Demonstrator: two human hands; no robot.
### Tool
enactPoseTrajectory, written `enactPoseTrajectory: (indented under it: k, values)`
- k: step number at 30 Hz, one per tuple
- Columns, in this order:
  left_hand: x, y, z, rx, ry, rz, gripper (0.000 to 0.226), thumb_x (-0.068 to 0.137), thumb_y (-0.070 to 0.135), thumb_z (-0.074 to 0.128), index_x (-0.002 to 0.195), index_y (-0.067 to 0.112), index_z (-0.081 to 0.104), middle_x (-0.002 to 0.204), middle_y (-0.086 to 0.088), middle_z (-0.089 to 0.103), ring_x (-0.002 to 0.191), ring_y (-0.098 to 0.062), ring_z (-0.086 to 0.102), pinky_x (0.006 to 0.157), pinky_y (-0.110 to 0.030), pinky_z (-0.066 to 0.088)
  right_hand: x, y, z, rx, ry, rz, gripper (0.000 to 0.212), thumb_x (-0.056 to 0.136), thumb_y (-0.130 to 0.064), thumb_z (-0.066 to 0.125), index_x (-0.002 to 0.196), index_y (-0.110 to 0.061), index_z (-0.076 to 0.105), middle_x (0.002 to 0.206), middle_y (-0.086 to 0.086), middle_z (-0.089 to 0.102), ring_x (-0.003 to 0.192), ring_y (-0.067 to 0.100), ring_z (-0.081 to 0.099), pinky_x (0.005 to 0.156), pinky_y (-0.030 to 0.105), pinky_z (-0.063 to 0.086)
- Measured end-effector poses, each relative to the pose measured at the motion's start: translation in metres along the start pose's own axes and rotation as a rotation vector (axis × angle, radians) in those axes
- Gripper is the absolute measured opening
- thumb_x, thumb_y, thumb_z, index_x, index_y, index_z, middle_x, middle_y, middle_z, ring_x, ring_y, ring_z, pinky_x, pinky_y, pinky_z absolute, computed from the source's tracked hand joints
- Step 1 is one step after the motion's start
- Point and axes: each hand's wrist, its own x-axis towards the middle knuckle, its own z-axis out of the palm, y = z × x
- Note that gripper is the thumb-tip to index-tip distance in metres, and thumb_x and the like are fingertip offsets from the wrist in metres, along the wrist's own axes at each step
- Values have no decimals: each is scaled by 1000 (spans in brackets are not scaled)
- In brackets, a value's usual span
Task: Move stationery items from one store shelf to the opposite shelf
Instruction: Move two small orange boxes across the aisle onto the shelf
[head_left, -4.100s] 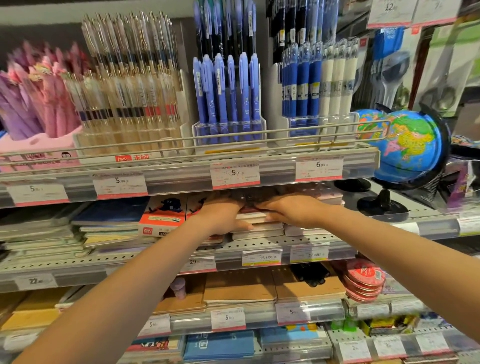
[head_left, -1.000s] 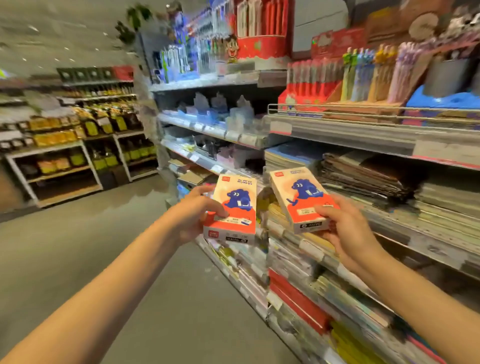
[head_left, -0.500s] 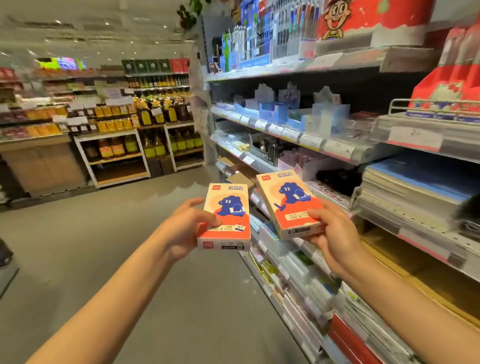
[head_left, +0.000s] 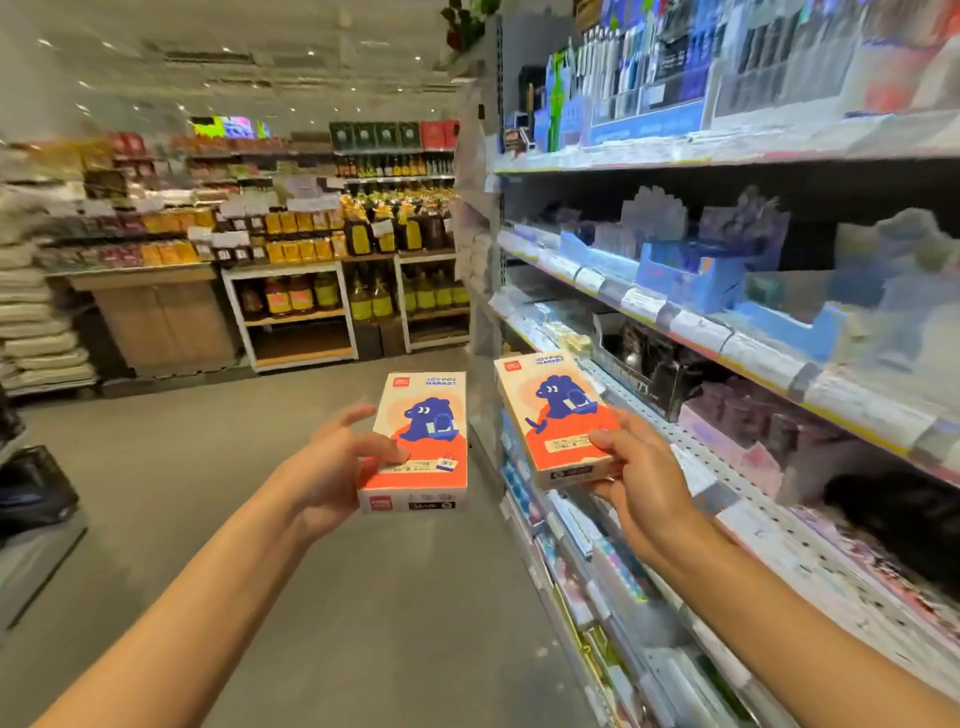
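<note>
Grey store flooring (head_left: 171, 467) stretches toward far shelves of bottles (head_left: 363, 228) and stacked white sacks (head_left: 36, 312) at the left edge of the view. Along the right side a stationery shelf unit (head_left: 727, 156) is seen, its upper tier filled with pens (head_left: 639, 57) and its middle tier with blue display boxes (head_left: 691, 270); most of it is blurred, and the lower tiers cannot be read clearly.

Two matching orange-and-cream boxes printed with a blue cartoon figure are held in the air over the aisle, off any shelf. The left box (head_left: 421, 441) is gripped at its near left corner by the left hand (head_left: 332, 467), with the thumb laid across the printed face and the other fingers spread behind and beside it. The right box (head_left: 556, 415) is grasped at its near right corner by the right hand (head_left: 639, 483), thumb on top and fingers curled beneath. The right box is tilted slightly and lies just beside the front edge of the shelf unit. A narrow gap is left between the two boxes.
</note>
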Motion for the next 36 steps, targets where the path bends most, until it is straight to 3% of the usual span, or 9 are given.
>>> enactPoseTrajectory:
  k: [2, 6, 11, 19, 22, 26, 30, 34, 36]
  values:
    - [28, 9, -16, -20, 15, -1, 67, 77, -11, 54, 133, 21, 36, 99, -16, 66, 55, -21, 69, 44, -24, 54, 33, 10, 21, -2, -28, 13, 30, 87, 1, 42, 112, -12, 53, 73, 0, 70, 50, 6, 65, 46, 21, 49]
    - [93, 30, -50, -18, 52, 12, 66, 78, -10, 55, 133, 21, 35, 106, -18, 65, 58, -21, 70, 45, -25, 55, 99, 35, 69, 0, -67, 27, 34, 87, -1, 44, 119, -8, 52, 89, 8, 67, 61, 13, 65, 62, 32, 49]
    - [188, 67, -101, 26, 50, 36, 65, 77, -11, 54, 129, 24, 37, 103, -16, 65, 54, -21, 69, 42, -24, 53, 185, 64, 136, 61, -60, 48, 34, 88, 0, 43, 120, -7, 52, 86, 8, 68, 61, 14, 65, 65, 35, 49]
    - [333, 139, -172, 136, 17, 21, 67, 77, -8, 59, 131, 26, 38, 108, -18, 64, 74, -27, 66, 48, -29, 56, 317, 91, 217, 98, 55, 50, 40, 89, 0, 43, 128, -9, 46, 88, 6, 67, 59, 11, 66, 60, 29, 50]
    - [386, 151, -176, 139, -34, 2, 65, 77, -6, 60, 131, 27, 40, 113, -18, 63, 80, -29, 66, 59, -35, 54, 357, 100, 226, 112, 121, 41, 45, 89, 0, 42, 132, -14, 42, 100, 8, 65, 74, 18, 64, 63, 31, 51]
    - [457, 163, -167, 146, -123, -22, 56, 79, -5, 59, 121, 28, 44, 103, -13, 64, 78, -28, 68, 51, -30, 56, 416, 108, 228, 54, 200, 12, 44, 89, 0, 43, 127, -22, 46, 94, 1, 67, 66, 12, 67, 59, 29, 52]
    - [538, 173, -149, 155, -206, -24, 55, 78, -6, 59, 120, 26, 45, 107, -14, 65, 82, -29, 70, 55, -32, 57, 483, 113, 218, 24, 280, -21, 42, 89, 1, 41, 118, -29, 47, 102, 4, 66, 76, 18, 65, 60, 30, 55]
    - [621, 188, -123, 182, -312, -27, 53, 79, -6, 59, 121, 23, 46, 104, -14, 68, 69, -24, 73, 50, -28, 57, 557, 113, 201, 33, 340, -26, 36, 91, -1, 42, 115, -28, 50, 104, 7, 65, 69, 14, 69, 55, 26, 58]
    - [661, 197, -107, 191, -347, -46, 51, 79, -7, 58, 119, 23, 48, 101, -14, 69, 65, -22, 73, 48, -27, 57, 593, 111, 189, -43, 402, -50, 32, 91, -2, 43, 109, -26, 54, 107, 10, 66, 69, 14, 68, 63, 29, 57]
